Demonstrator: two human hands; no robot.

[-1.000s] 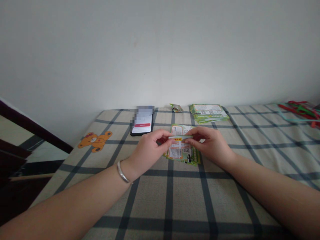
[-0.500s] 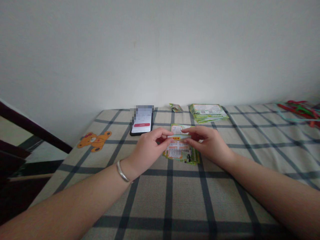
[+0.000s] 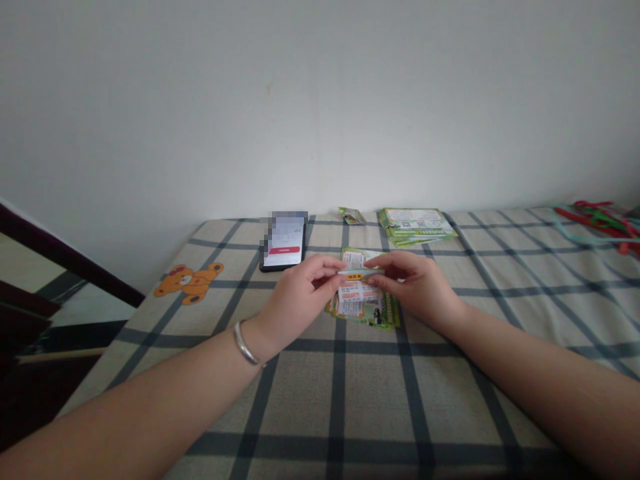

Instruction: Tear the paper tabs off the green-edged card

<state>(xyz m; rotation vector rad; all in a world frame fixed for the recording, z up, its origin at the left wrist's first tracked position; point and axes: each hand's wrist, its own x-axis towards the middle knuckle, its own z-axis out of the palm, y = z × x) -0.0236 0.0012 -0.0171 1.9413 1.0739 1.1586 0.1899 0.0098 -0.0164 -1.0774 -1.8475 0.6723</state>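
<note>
Across the checked cloth (image 3: pixel 450 373), a stack of leaflets (image 3: pixel 417 225) lies flat at the far edge, with a phone (image 3: pixel 284 248) to its left. Mid-cloth lies a flat leaflet (image 3: pixel 363 308). Just above it, the left hand (image 3: pixel 295 303) and right hand (image 3: pixel 423 287) pinch the ends of a folded leaflet (image 3: pixel 361 272). One small folded piece (image 3: pixel 353 215) at the far edge looks finished; the stack seems untouched.

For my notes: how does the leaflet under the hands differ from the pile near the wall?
The leaflet is one sheet; the pile is several, stacked. The leaflet is partly hidden by the left hand and right hand, which pinch a strip over it; the pile is in full view, untouched. The leaflet lies nearer the person; the pile lies farther back, to the right. Both are green-edged prints.
</note>
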